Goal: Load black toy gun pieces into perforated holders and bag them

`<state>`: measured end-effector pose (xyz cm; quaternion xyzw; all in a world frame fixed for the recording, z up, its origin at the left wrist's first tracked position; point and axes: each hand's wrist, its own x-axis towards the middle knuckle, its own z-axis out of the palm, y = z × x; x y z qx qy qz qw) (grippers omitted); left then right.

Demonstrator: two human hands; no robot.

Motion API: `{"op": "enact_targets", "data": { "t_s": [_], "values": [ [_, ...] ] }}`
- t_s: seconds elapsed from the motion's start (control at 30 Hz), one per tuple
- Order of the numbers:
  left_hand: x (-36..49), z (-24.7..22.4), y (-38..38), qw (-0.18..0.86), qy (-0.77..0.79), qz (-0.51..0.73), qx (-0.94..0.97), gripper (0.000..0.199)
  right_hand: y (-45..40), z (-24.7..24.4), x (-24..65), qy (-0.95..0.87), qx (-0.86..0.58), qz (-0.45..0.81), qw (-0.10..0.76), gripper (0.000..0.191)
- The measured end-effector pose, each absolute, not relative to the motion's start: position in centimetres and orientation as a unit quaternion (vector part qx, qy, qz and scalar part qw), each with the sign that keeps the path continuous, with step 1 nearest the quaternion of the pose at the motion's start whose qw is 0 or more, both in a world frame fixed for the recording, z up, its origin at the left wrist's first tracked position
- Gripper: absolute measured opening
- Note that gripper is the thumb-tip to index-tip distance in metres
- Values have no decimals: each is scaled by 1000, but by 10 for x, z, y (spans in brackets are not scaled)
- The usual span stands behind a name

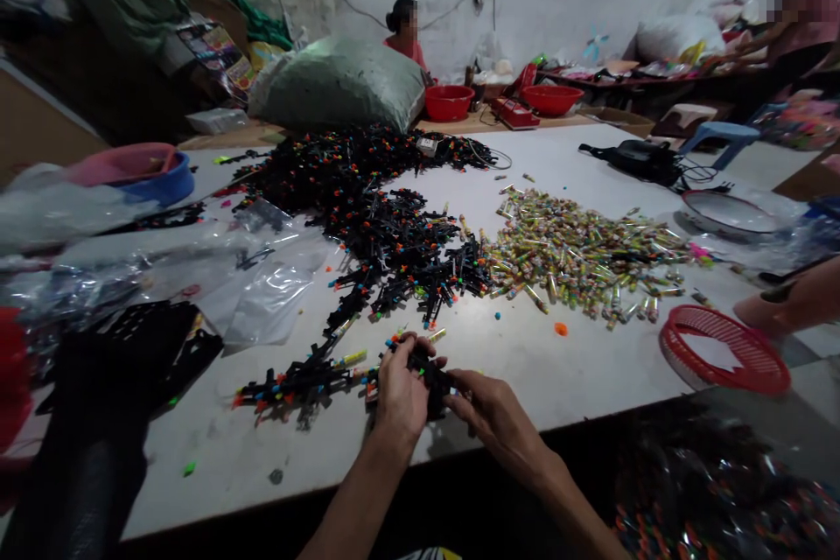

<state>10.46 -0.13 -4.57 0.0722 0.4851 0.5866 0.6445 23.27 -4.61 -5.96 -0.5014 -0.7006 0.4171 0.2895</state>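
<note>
As the left hand (400, 394) clenches a black plastic piece (433, 383), the right hand (495, 416) grasps its other side with bent fingers, both close to the front edge of the white worktop (538, 367). A trail of black parts (302, 378) with coloured tips runs from just beside the left hand toward a large heap (367, 227), with striped capsules (577, 258) to its right.

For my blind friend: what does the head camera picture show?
Left hand and right hand hold a black plastic piece over a white table, near a heap of colored-tipped black pieces and a pile of striped tubes.
</note>
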Motion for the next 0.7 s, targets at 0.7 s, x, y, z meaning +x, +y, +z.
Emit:
{"op": "enact_targets", "data": {
  "t_s": [0.7],
  "values": [
    [112, -85, 134, 219, 637, 228, 703, 19, 79, -61, 333, -618, -776, 96, 86, 20]
  ]
}}
